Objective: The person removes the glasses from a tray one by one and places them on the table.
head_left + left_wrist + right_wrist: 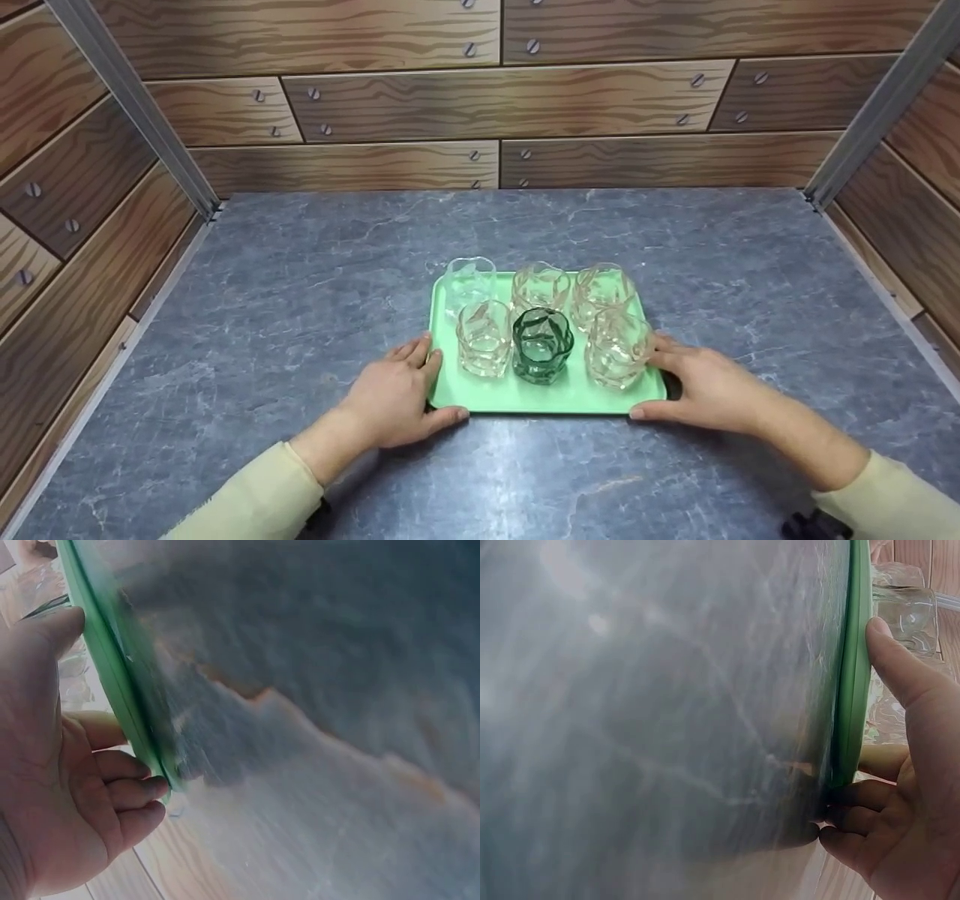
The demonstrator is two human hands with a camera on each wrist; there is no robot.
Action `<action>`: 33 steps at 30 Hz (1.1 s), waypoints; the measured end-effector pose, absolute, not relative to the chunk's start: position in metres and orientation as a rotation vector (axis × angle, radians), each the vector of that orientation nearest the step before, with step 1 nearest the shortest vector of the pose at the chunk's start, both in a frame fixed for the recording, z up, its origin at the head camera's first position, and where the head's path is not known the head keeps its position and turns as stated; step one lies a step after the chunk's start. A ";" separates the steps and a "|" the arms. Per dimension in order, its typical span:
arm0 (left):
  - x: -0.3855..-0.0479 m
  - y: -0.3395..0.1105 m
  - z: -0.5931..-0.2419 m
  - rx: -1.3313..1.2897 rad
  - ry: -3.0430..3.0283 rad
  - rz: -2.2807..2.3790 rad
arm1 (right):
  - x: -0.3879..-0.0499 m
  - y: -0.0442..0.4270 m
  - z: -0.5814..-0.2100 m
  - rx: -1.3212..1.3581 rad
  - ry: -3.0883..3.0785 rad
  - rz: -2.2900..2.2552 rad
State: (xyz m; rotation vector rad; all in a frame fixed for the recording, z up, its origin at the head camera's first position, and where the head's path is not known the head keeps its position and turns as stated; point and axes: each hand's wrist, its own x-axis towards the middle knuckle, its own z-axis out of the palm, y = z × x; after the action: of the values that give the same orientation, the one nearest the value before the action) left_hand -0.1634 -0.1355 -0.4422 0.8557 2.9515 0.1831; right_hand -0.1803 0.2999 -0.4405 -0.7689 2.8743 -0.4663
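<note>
A light green tray (562, 399) lies on the table, bearing several faceted drinking glasses in two rows. In the front row a dark green glass (543, 360) stands between a clear glass (484, 349) and another clear glass (616, 356). Three more clear glasses (540, 285) stand behind. My left hand (394, 394) grips the tray's near left corner, thumb along the front rim and fingers at the left side. At the near right corner my right hand (709, 390) holds it likewise. Both wrist views show fingertips against the tray's green edge (112, 667); what lies under it is hidden.
The tray sits on a grey marbled tabletop (322, 292). Wood-patterned panels (495, 105) wall the back and both sides, with metal posts (142, 105) at the back corners.
</note>
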 end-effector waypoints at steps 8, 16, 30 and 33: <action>-0.167 -0.138 -0.432 0.823 3.115 0.430 | -0.181 0.301 -0.441 -0.785 2.867 -0.472; -0.176 -0.121 -0.421 0.752 3.186 0.892 | -0.182 0.300 -0.439 -0.774 2.848 -0.478; -0.181 -0.090 -0.421 0.296 2.997 1.281 | -0.180 0.301 -0.441 -0.780 2.854 -0.499; -0.181 -0.086 -0.423 0.247 2.960 1.336 | -0.180 0.302 -0.441 -0.782 2.858 -0.511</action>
State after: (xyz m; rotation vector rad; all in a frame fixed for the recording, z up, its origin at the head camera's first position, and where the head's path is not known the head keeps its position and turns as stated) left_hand -0.1805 -0.0856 -0.4228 0.2465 2.9603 1.3364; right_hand -0.1801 0.3022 -0.4414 -0.7822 2.8585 -0.5115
